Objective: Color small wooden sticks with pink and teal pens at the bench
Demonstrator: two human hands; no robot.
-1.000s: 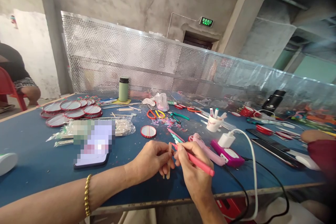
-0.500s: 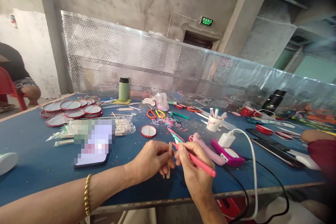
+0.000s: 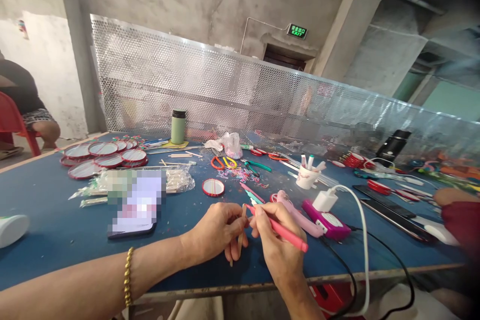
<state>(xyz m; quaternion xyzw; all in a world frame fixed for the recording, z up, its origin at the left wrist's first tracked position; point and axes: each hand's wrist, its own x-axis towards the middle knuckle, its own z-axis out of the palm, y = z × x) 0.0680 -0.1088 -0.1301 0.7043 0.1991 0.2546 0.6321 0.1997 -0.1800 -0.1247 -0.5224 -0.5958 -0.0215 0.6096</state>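
Note:
My left hand (image 3: pixel 215 232) is closed on thin wooden sticks (image 3: pixel 240 240) that hang down from its fingers, just above the blue table (image 3: pixel 56 230). My right hand (image 3: pixel 275 245) grips a pink pen (image 3: pixel 285 234) like a writing tool, its tip touching the top of the sticks. A gold bracelet (image 3: pixel 128 276) sits on my left wrist. The two hands meet near the table's front edge.
A phone (image 3: pixel 135 205) lies left of my hands. Round red-rimmed mirrors (image 3: pixel 99 155), a green bottle (image 3: pixel 178 127), scissors (image 3: pixel 221 162), a cup of pens (image 3: pixel 308 175), a pink glue gun (image 3: pixel 296 212) and a charger with white cable (image 3: pixel 326 200) lie beyond. Another person's arm (image 3: pixel 455 210) rests at right; someone sits far left.
The sticks in my left hand have tilted slightly and one has slipped a little lower. Both hands stay in place; the view shifted slightly.

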